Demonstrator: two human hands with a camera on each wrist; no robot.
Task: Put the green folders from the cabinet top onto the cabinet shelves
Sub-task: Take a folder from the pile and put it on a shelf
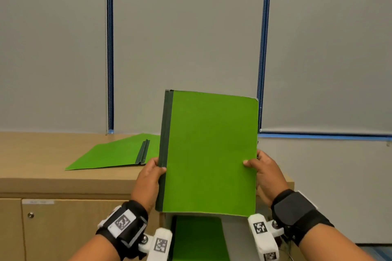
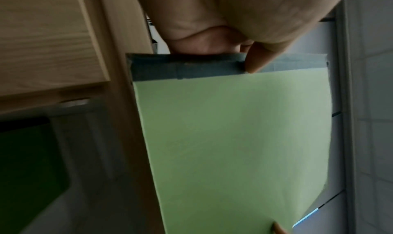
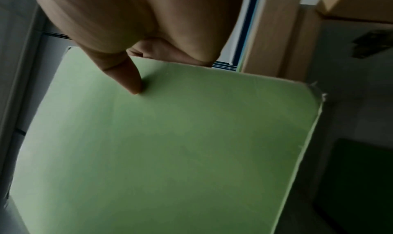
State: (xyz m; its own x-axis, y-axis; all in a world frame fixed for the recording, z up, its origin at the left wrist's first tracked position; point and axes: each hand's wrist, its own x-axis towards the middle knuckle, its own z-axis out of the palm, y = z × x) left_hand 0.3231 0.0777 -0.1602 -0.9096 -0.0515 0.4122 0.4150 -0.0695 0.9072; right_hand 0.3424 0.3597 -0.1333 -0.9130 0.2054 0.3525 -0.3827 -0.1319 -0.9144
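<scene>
Green folder (image 1: 210, 152) stands upright in front of you above the open cabinet shelf (image 1: 235, 237), left hand (image 1: 148, 178) gripping its dark spine, right hand (image 1: 266, 174) pinching the free edge, keeping it flat for sliding in.

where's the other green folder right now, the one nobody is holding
In the head view, the open green folder lies flat on the wooden cabinet top, left of the folder held up by both hands.

This looks like an office: a low wood-laminate cabinet (image 1: 63, 184) with a keyed door lock (image 1: 30, 215), green folders (image 1: 114, 153) on top, and grey roller blinds (image 1: 186, 38) over blue-framed windows.
</scene>
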